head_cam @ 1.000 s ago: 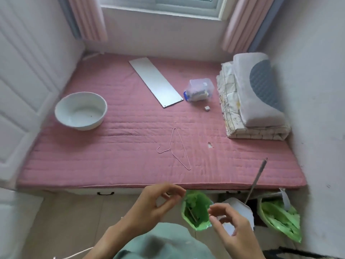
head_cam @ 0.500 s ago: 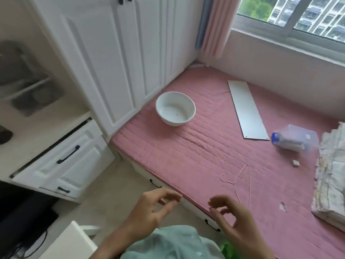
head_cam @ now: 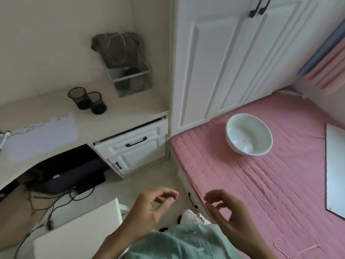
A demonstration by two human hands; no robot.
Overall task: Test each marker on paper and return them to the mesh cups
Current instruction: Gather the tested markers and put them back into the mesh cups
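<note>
- Holding both hands in front of my body, well short of the desk: my left hand (head_cam: 151, 208) has its fingers loosely curled with thumb and fingertips close together, and nothing is visible between them.
- My right hand (head_cam: 227, 215) is likewise loosely curled and holds nothing.
- Location of task items: two mesh cups (head_cam: 86, 100) stand side by side, touching, on the desk (head_cam: 119, 113), far ahead of my left hand and to its left.
- A sheet of paper (head_cam: 42, 136) with faint marks along its far edge lies flat on the desk, nearer to me than the cups and further left.
- Orientation: both cups stand upright, long axis vertical, open mouths up. The paper's long axis runs roughly along the desk's front edge.
- No marker is visible anywhere. The view is blurred, so I cannot tell whether the cups contain any.
- Risk: with no marker located, I may reach for cups that turn out empty.
- Risk: the cups are light and touching; a sideways reach from my left hand could topple one into the other.
- Risk: cables (head_cam: 56, 200) on the floor below the desk, left of my left hand, could snag a foot on approach.
</note>
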